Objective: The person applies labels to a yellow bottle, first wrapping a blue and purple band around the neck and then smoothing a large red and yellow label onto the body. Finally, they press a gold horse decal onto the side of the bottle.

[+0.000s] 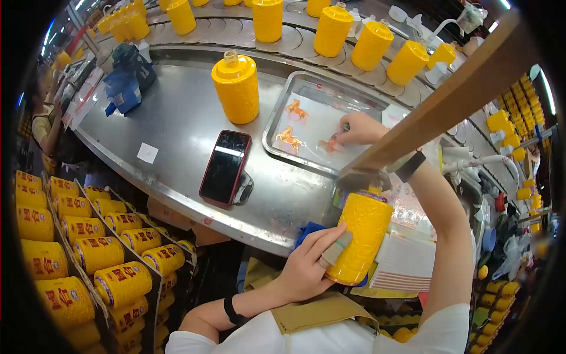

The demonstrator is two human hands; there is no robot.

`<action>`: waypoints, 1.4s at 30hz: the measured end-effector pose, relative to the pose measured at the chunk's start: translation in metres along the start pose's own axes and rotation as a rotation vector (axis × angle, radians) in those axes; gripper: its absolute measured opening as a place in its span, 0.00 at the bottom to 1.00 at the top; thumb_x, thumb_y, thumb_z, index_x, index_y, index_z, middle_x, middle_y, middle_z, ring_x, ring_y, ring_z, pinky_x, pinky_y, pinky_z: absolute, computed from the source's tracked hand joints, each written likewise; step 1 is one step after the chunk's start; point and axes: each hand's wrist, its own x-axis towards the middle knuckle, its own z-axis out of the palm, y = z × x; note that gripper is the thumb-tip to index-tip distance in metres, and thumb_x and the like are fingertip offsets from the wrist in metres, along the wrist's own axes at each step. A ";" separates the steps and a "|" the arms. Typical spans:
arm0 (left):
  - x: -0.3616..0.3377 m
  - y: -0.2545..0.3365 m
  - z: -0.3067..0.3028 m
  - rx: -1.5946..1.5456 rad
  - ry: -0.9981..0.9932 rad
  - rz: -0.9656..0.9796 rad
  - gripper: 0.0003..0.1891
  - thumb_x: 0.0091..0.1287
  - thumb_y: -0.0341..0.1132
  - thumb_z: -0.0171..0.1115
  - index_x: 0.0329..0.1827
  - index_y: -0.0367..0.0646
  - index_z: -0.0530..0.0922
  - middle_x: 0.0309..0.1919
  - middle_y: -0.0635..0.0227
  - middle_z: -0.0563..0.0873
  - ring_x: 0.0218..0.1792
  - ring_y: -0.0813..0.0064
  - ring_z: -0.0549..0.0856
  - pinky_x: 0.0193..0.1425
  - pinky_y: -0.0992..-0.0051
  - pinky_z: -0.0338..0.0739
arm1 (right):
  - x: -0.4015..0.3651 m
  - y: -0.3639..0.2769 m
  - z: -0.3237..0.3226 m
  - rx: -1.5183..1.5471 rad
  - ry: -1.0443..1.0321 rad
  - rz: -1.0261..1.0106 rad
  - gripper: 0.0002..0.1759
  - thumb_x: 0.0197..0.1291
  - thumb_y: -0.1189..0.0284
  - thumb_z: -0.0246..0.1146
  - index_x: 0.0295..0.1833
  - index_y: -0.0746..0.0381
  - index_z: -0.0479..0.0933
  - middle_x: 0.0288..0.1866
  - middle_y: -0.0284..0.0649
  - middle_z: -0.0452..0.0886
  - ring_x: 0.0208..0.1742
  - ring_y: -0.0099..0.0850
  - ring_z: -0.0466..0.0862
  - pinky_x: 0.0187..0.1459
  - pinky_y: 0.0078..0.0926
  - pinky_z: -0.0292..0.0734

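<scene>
My left hand (309,262) is wrapped round a yellow embossed bottle (364,233), tilted, with its neck up. A finger cover shows on that hand. Over a shallow metal tray (268,127), my right hand (361,130) has its fingers closed on the edge of an orange horse decal (330,145). Two more horse decals, an upper one (296,110) and a lower one (290,138), lie on the white sheet in the tray. Part of my right wrist is hidden behind a wooden bar (448,88).
Another yellow bottle (236,88) stands on the metal table (171,112), near a phone (225,168) and a paper square (147,153). Behind runs a conveyor (224,32) with yellow bottles. Racked bottles (73,206) fill the lower left. A person (50,124) is at far left.
</scene>
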 end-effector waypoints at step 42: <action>0.061 -0.002 0.001 -0.963 -0.113 -0.656 0.41 0.77 0.30 0.65 0.87 0.39 0.50 0.76 0.54 0.72 0.75 0.67 0.75 0.79 0.64 0.68 | -0.281 -0.121 0.129 0.769 0.857 0.171 0.25 0.63 0.76 0.72 0.64 0.62 0.73 0.37 0.30 0.71 0.39 0.20 0.72 0.44 0.19 0.70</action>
